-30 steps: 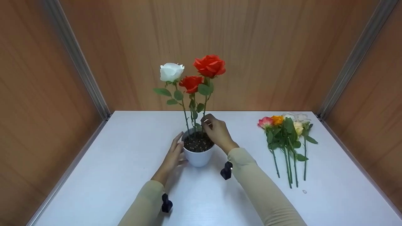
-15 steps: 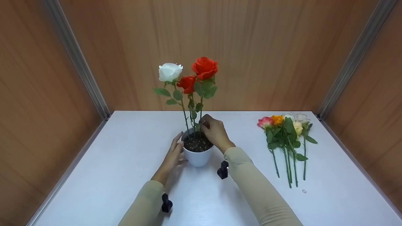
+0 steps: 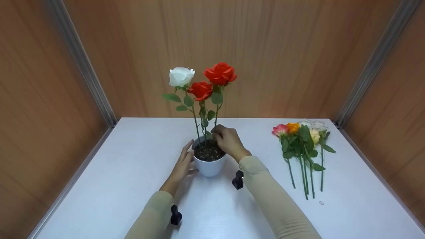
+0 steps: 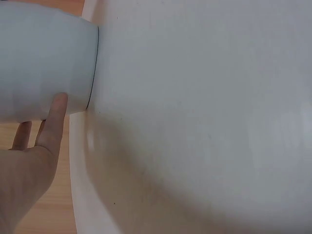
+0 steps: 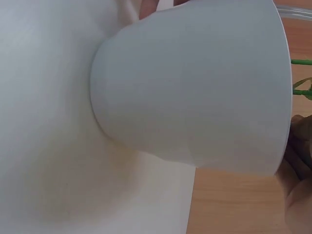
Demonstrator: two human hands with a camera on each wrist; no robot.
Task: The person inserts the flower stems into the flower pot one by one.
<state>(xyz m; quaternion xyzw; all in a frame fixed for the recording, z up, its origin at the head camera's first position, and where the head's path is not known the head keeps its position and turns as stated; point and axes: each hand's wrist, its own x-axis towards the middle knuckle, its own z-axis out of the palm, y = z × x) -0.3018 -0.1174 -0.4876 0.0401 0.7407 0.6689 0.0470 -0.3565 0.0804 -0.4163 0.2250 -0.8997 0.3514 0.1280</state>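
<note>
Taller red rose [image 3: 220,74] is pinched in the right grip [image 3: 229,140], straight-fingered left grip [image 3: 182,165] touching the pot [image 3: 209,168].

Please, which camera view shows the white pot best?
The head view: it shows the pot from rim to base, with the soil inside. The right wrist view shows its side large, without soil; the left wrist view shows only part of its side.
</note>
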